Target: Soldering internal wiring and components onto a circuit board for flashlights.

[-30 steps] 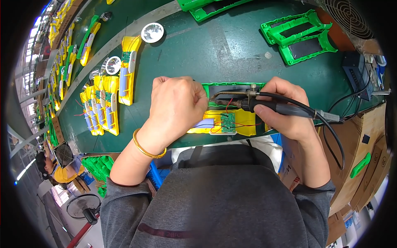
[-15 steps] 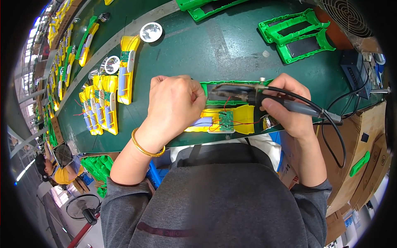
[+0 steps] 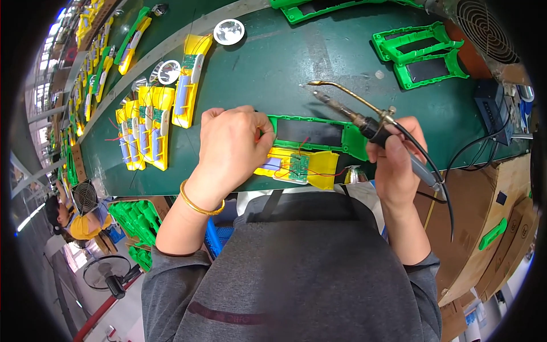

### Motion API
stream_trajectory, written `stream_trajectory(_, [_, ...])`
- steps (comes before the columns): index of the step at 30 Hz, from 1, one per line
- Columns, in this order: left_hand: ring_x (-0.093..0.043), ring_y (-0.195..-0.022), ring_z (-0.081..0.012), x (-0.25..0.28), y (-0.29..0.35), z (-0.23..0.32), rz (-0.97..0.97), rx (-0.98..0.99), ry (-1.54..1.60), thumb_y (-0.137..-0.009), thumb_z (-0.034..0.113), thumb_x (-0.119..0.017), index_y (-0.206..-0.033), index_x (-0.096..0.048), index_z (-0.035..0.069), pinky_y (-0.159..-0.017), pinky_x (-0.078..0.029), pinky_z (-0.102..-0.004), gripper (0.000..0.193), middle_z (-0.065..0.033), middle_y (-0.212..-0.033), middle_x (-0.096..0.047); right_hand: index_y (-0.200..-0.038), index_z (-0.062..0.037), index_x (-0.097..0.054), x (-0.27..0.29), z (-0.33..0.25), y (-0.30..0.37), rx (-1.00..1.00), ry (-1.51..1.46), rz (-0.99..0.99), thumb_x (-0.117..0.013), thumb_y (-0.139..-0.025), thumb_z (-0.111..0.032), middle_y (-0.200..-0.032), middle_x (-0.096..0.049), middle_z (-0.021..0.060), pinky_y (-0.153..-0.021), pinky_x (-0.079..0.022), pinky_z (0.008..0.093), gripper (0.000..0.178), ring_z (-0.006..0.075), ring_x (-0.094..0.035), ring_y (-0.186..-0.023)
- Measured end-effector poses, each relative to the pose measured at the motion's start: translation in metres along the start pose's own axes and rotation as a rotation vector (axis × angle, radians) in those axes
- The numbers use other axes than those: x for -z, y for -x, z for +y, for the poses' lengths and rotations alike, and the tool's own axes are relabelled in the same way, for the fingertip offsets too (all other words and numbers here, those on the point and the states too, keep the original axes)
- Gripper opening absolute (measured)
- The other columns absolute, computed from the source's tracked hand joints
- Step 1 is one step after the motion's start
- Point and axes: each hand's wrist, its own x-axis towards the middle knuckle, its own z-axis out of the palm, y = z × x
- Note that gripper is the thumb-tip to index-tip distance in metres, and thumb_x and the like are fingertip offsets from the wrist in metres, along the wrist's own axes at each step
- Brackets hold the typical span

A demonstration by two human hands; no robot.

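My right hand (image 3: 399,162) is wrapped round a soldering iron (image 3: 364,122) with a thin brass solder-feed tube beside its tip. The tip points up and left, above the bench and apart from the parts. Fingers curled in a pinch, my left hand (image 3: 235,142) rests at the left ends of a green housing (image 3: 354,141) and a yellow housing (image 3: 322,169); what it pinches is hidden. In the yellow housing lie a blue cylindrical battery (image 3: 271,164) and a green circuit board (image 3: 299,166) with red wires. A shiny reflector (image 3: 355,175) sits at its right end.
Several yellow housings (image 3: 156,128) with batteries and boards lie at the left, near a round reflector (image 3: 229,32). Green housings (image 3: 405,43) lie at the back right. A dark control box (image 3: 491,111) with cables stands right, above cardboard (image 3: 473,211).
My right hand has drawn the soldering iron back from over the green housing, turning its tip up and away. My left hand stays pinched at the housings' left ends.
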Motion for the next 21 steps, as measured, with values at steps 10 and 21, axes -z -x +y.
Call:
stream_trajectory(10, [-0.057,-0.07,-0.0229,0.027,0.015,-0.003,0.303,0.157,0.4,-0.076,0.012,-0.069,-0.091,-0.068,0.006,-0.077,-0.041,-0.0373,0.016,-0.0099,-0.077,-0.061,-0.093,-0.0022,-0.05,0.018,-0.003,-0.002,0.025,-0.071,0.117,-0.06,-0.086,-0.021,-0.078,-0.052,0.0055,-0.058,-0.041,0.0248,0.022,0.0123,-0.052,-0.066])
stream_trajectory(21, [-0.057,-0.071,-0.0208,-0.02,0.005,0.045,0.161,-0.336,0.383,-0.071,0.007,-0.07,-0.079,-0.069,0.01,-0.074,-0.04,-0.0336,0.008,-0.0004,-0.075,-0.062,-0.095,-0.0039,-0.049,-0.002,0.011,-0.007,-0.063,-0.219,0.081,-0.054,-0.09,-0.023,-0.077,-0.058,0.0082,-0.064,-0.042,0.0289,0.02,0.0157,-0.053,-0.067])
